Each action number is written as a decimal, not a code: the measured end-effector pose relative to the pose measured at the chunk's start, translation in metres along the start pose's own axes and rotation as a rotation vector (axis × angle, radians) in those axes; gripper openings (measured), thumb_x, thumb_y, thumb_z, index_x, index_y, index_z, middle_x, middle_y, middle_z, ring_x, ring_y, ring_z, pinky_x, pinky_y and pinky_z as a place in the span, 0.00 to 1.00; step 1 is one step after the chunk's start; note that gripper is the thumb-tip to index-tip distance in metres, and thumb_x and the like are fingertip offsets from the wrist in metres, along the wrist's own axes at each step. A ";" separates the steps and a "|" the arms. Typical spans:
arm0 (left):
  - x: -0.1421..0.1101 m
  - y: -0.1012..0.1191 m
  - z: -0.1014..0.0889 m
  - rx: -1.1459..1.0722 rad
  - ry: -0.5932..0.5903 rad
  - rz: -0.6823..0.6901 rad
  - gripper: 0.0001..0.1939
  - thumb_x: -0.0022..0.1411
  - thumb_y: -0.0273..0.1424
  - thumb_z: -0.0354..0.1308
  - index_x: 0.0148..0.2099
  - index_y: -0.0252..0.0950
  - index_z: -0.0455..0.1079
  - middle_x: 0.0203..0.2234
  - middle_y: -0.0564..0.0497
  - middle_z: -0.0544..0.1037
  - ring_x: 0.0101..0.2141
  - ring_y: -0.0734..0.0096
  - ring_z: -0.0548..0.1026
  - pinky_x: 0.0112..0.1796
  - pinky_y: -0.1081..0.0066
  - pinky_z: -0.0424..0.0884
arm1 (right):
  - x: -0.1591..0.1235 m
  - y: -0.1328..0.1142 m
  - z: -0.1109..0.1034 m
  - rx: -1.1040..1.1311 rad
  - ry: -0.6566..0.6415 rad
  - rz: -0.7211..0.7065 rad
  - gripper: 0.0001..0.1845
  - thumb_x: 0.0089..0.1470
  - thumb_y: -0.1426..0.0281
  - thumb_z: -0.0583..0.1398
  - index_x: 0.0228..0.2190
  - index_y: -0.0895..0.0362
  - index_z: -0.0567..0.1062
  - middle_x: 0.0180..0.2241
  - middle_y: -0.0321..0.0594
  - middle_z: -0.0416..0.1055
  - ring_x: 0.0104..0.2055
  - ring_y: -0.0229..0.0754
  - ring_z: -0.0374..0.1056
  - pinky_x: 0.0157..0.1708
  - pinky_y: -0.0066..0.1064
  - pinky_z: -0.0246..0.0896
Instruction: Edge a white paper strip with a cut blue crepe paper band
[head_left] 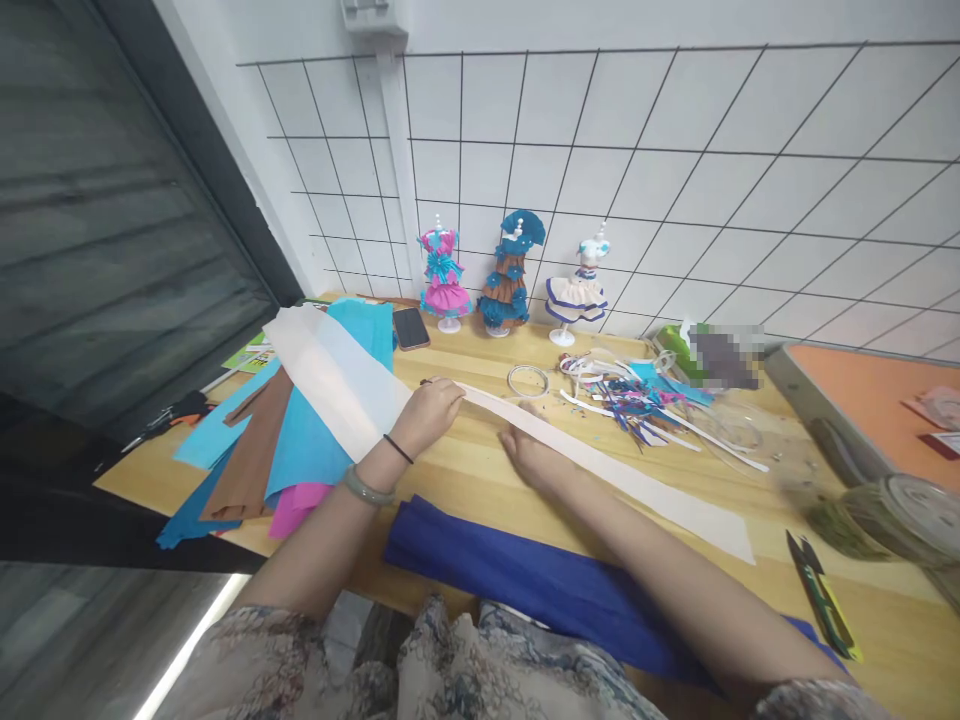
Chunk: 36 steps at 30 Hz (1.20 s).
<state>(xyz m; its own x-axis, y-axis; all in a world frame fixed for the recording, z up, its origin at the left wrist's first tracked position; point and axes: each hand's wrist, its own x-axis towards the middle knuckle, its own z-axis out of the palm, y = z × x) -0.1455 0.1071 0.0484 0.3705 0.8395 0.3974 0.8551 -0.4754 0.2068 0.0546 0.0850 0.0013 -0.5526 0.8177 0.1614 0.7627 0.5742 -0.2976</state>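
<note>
Craft workspace, shown by wooden table: miniature dress forms stand at its back, coloured sheets lie left, scraps and snips right.

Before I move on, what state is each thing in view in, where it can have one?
Left hand: pinching the pale strip
Right hand: at the strip, grip unclear
Pale strip: extended diagonally
Dark blue sheet: folded, lying flat
Coloured sheets: overlapping in a pile
Snips: lying down, blades apart
Phone: flat, screen dark
Miniature dresses: upright on stands
Scraps: loosely heaped
Jar: blurred, open or closed unclear
</note>
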 end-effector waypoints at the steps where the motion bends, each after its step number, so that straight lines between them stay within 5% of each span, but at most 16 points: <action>1: -0.001 -0.001 0.001 -0.006 0.002 -0.009 0.10 0.61 0.24 0.48 0.38 0.33 0.72 0.33 0.45 0.76 0.39 0.65 0.71 0.43 0.65 0.66 | 0.001 0.003 0.000 -0.008 0.035 0.038 0.29 0.61 0.63 0.43 0.58 0.67 0.54 0.59 0.58 0.52 0.62 0.56 0.44 0.58 0.54 0.38; 7: -0.004 0.000 0.005 -0.029 0.030 -0.014 0.10 0.60 0.23 0.49 0.38 0.32 0.71 0.33 0.45 0.75 0.39 0.66 0.71 0.43 0.65 0.66 | -0.010 -0.017 -0.007 0.074 -0.058 -0.285 0.26 0.60 0.60 0.45 0.53 0.62 0.63 0.56 0.52 0.59 0.60 0.51 0.51 0.56 0.47 0.49; 10: -0.009 0.000 0.004 -0.006 0.025 -0.018 0.09 0.60 0.24 0.49 0.37 0.33 0.71 0.32 0.46 0.75 0.39 0.66 0.70 0.42 0.66 0.66 | -0.012 -0.024 -0.030 0.159 -0.003 -0.288 0.20 0.61 0.66 0.43 0.47 0.56 0.68 0.46 0.46 0.69 0.47 0.43 0.65 0.47 0.38 0.61; 13: -0.016 0.001 0.004 0.006 0.022 -0.029 0.10 0.60 0.24 0.49 0.37 0.33 0.71 0.32 0.46 0.75 0.38 0.66 0.70 0.42 0.66 0.66 | -0.012 -0.019 -0.045 0.021 0.139 -0.273 0.18 0.59 0.64 0.48 0.46 0.56 0.69 0.43 0.47 0.70 0.44 0.46 0.64 0.45 0.38 0.59; 16: -0.025 0.002 0.005 -0.007 0.022 -0.035 0.10 0.61 0.26 0.48 0.38 0.33 0.71 0.32 0.46 0.75 0.38 0.66 0.70 0.42 0.66 0.66 | -0.013 -0.004 -0.037 -0.215 0.155 -0.166 0.18 0.55 0.66 0.53 0.46 0.59 0.69 0.41 0.51 0.69 0.42 0.51 0.63 0.40 0.41 0.58; 20: -0.044 -0.004 0.008 -0.001 0.013 -0.051 0.13 0.61 0.27 0.47 0.46 0.34 0.68 0.42 0.44 0.73 0.46 0.64 0.67 0.47 0.64 0.63 | -0.017 0.017 -0.017 -0.283 0.027 -0.076 0.16 0.54 0.76 0.48 0.40 0.57 0.72 0.30 0.45 0.71 0.34 0.45 0.66 0.33 0.34 0.59; 23: -0.066 -0.016 0.009 0.119 0.029 -0.238 0.26 0.57 0.27 0.51 0.59 0.35 0.57 0.56 0.39 0.61 0.56 0.54 0.57 0.53 0.54 0.56 | -0.022 0.026 -0.012 -0.218 0.052 -0.027 0.17 0.54 0.75 0.47 0.39 0.57 0.72 0.32 0.44 0.71 0.35 0.43 0.67 0.32 0.31 0.61; 26: -0.090 -0.033 0.005 0.227 -0.050 -0.449 0.30 0.54 0.26 0.51 0.61 0.36 0.54 0.58 0.39 0.57 0.58 0.46 0.52 0.53 0.46 0.51 | -0.025 0.029 -0.014 -0.206 0.067 -0.037 0.17 0.53 0.75 0.48 0.38 0.56 0.73 0.32 0.43 0.71 0.35 0.44 0.68 0.32 0.32 0.62; 36: -0.148 -0.099 -0.050 0.337 -0.342 -0.642 0.26 0.53 0.24 0.45 0.56 0.42 0.62 0.59 0.48 0.59 0.59 0.54 0.53 0.55 0.47 0.49 | -0.029 0.034 -0.010 -0.206 0.027 -0.059 0.19 0.50 0.76 0.48 0.41 0.58 0.72 0.34 0.44 0.70 0.38 0.45 0.67 0.36 0.33 0.63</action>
<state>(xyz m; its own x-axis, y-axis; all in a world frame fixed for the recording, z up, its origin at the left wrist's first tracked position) -0.3026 0.0170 0.0137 -0.1868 0.9823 -0.0147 0.9824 0.1868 -0.0004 0.1002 0.0812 -0.0047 -0.5913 0.7815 0.1991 0.7833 0.6153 -0.0888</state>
